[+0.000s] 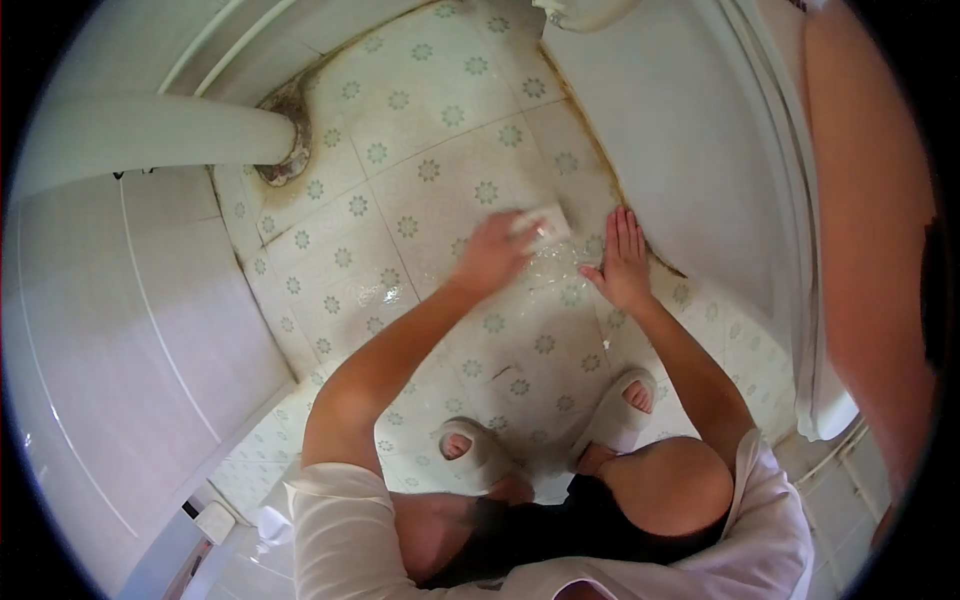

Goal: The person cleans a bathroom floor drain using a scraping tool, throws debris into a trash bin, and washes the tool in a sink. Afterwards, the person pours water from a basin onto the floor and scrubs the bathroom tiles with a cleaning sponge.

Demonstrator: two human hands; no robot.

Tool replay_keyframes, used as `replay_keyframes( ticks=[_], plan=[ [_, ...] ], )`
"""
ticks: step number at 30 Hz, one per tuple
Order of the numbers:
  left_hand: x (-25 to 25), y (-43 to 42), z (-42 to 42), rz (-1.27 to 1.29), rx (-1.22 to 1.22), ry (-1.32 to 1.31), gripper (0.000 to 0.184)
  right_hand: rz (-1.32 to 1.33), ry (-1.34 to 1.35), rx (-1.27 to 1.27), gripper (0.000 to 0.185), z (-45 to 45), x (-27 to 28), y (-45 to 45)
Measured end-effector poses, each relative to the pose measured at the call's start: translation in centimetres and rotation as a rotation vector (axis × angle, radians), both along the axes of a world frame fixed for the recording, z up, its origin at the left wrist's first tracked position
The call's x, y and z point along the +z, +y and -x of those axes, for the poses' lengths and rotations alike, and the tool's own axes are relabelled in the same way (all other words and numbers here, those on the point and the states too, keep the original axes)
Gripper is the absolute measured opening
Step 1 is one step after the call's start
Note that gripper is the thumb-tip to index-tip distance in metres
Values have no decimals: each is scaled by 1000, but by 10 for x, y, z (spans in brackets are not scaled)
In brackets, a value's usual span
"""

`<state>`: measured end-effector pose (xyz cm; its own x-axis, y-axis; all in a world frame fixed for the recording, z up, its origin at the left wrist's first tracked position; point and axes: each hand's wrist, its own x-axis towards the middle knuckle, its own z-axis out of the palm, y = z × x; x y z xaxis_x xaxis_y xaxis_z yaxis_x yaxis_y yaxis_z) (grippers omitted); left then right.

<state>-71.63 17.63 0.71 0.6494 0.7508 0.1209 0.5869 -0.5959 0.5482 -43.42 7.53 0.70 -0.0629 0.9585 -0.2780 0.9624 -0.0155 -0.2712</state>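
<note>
My left hand (492, 255) is closed on a white sponge (548, 224), a pale flat-sided block pressed to the tiled floor (430, 170). Part of the sponge is hidden by my fingers. Just below it, a patch of wet suds (560, 268) glistens on the tiles. My right hand (624, 268) lies flat on the floor with its fingers stretched out and holds nothing. Its fingertips are close to the brown-stained lower edge of a white panel (680, 150).
A thick white pipe (200, 140) enters the floor at upper left, its base ringed with dirt. A tiled wall (150, 300) stands on the left. My slippered feet (480, 455) are below my hands. Bare skin of a limb (865, 220), owner unclear, fills the right edge.
</note>
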Motion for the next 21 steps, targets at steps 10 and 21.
replay_keyframes(
  ticks=[10,21],
  plan=[
    [-24,173,163,-77,884,191,68,-44,36,-9,111,-1,-6,-4],
    [-12,39,-31,6,74,-49,58,-30,35,-14,110,-1,-4,-3]
  ],
)
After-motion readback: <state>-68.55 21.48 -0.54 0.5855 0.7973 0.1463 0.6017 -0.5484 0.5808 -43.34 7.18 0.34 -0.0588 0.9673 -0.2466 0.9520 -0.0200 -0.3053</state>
